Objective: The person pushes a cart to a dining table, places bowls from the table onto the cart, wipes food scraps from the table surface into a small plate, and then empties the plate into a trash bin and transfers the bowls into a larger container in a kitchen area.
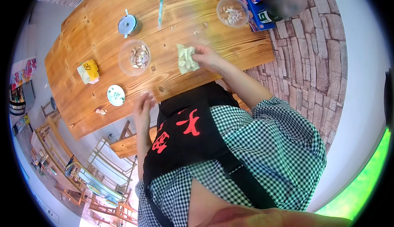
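Observation:
My right hand (207, 57) holds a crumpled pale green paper napkin (186, 59) over the wooden table (190, 83). My left hand (144, 104), slightly blurred, is at the table's near edge with fingers apart and nothing in it. Between the hands and the lidded metal pot (127, 24) stands a clear plastic bowl (124, 61) of garlic cloves. Another clear bowl (221, 11) of garlic stands farther right. Small pale bits (195, 33) lie on the table beyond the napkin.
A small patterned saucer (116, 95), a yellow pack of tissues (90, 70) and garlic pieces (101, 112) lie at left. A wrapped green strip (161, 8) lies farther back. Bottles (265, 17) stand in a blue box (264, 27) by the brick-patterned wall (311, 63). A wooden bench (123, 147) is below the table.

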Available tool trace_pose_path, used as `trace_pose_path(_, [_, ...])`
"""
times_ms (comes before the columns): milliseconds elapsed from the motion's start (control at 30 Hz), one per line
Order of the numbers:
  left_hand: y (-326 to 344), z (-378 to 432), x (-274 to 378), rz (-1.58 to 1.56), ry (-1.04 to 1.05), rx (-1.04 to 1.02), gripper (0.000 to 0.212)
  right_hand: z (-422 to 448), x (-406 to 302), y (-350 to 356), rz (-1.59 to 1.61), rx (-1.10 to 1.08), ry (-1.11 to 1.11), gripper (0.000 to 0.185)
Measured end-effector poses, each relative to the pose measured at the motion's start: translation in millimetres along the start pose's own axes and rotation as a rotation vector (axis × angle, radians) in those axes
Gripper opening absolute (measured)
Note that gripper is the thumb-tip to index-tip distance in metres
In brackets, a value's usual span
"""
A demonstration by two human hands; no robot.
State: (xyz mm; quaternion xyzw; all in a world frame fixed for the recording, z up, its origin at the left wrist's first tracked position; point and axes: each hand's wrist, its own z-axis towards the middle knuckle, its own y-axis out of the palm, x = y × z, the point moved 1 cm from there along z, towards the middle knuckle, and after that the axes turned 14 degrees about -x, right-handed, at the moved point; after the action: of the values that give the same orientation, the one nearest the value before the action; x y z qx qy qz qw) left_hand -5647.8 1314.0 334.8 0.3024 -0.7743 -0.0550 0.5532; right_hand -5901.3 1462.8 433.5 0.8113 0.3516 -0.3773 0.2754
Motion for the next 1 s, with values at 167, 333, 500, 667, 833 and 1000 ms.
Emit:
trace_pose_path(167, [68,47,41,-0.261,-0.013,-0.208,0.029,-1,5,37,0.045,-0.281,0.071,0.025])
trace_pose_path(333, [97,69,54,-0.554,-0.018,-0.248,0.025,-11,-3,56,-1.217,0.153,-0.386,0.019])
trace_pose_path(500, [96,89,30,-0.587,-0.132,-0.183,0.023,-17,7,64,-1.467,0.142,-0.654,0.018])
trace_pose_path(667, [110,86,29,-0.603,-0.297,-0.2,0.022,-26,18,42,-1.448,0.055,-0.437,0.016])
trace_pose_path(833, [87,78,52,-0.516,-0.217,-0.384,0.022,-40,1,-31,-1.241,0.493,-0.524,0.017])
trace_pose_path(1000, [36,52,34,-0.548,-0.199,-0.224,0.022,-79,24,-122,-1.364,0.977,-0.116,0.018])
